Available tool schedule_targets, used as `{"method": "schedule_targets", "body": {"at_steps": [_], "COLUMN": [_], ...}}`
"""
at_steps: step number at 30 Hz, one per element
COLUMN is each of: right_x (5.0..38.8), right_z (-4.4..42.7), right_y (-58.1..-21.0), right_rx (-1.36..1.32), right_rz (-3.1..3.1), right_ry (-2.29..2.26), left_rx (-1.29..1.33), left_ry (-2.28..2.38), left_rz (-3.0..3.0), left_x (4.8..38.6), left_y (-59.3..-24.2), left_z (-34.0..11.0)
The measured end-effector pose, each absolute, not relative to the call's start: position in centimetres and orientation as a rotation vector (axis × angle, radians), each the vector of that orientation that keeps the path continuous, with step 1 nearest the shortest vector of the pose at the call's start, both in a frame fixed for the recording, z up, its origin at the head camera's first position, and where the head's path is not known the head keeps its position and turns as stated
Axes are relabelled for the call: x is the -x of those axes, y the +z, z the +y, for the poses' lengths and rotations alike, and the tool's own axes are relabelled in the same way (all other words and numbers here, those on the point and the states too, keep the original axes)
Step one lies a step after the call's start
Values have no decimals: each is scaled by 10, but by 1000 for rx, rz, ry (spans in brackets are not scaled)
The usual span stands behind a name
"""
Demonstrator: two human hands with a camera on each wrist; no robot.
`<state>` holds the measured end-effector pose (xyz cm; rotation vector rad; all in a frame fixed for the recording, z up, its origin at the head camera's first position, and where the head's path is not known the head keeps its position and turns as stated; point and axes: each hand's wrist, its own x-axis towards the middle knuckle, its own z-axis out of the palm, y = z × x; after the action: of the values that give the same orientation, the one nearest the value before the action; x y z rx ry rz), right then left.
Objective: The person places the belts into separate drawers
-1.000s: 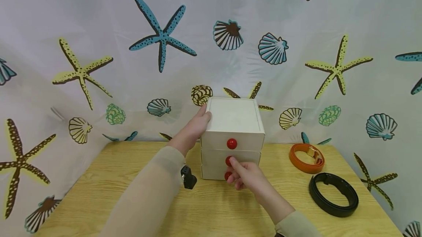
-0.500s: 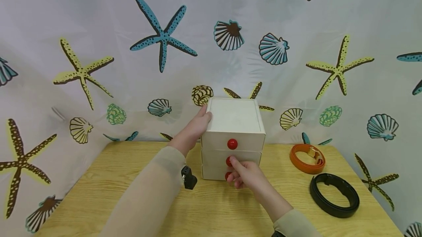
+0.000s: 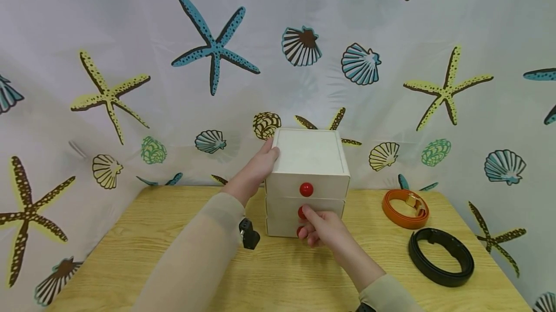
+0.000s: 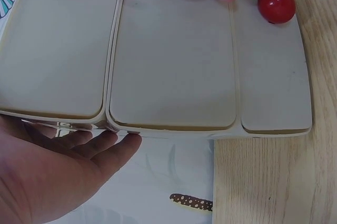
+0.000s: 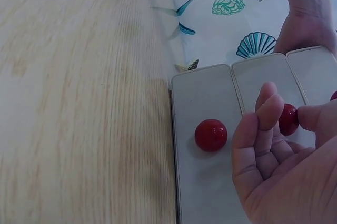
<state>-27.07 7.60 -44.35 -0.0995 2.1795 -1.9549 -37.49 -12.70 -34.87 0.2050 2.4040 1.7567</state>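
A white box (image 3: 310, 152) with three stacked drawers, each with a round red knob, stands on the wooden table. My left hand (image 3: 256, 166) rests against its left side, thumb at the top edge; in the left wrist view the left hand's fingers (image 4: 113, 153) lie along the side. My right hand (image 3: 330, 232) pinches the middle drawer's knob (image 3: 301, 212) between thumb and fingers, as the right wrist view also shows around the knob (image 5: 288, 119). All three drawers look closed. The bottom knob (image 5: 211, 135) is untouched beside the curled fingers.
On the table's right side lie a coiled orange belt (image 3: 405, 209) and, nearer, a coiled black belt (image 3: 440, 257). Behind the table (image 3: 173, 235) hangs a pale cloth (image 3: 278, 85) printed with shells and starfish.
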Motion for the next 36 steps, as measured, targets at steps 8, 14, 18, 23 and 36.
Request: {"method": "schedule_targets", "body": {"at_steps": [8, 14, 18, 23, 36], "right_x": [270, 269, 268, 268, 268], "right_z": [75, 74, 75, 75, 74], "right_y": [-444, -444, -444, -444, -445], "right_rx": [87, 83, 91, 97, 98], "right_rz": [2178, 2183, 2194, 2198, 2195], "right_ry": [-1951, -1945, -1940, -1940, -1947], "left_rx": [-227, -237, -231, -231, -217], "left_ry": [1756, 1761, 1758, 1750, 1733], "left_rz": [2412, 2406, 2404, 2407, 2423], "left_x": [373, 373, 372, 372, 373], "left_y": [-349, -349, -348, -348, -347], "left_z": [-127, -127, -127, -127, -127]}}
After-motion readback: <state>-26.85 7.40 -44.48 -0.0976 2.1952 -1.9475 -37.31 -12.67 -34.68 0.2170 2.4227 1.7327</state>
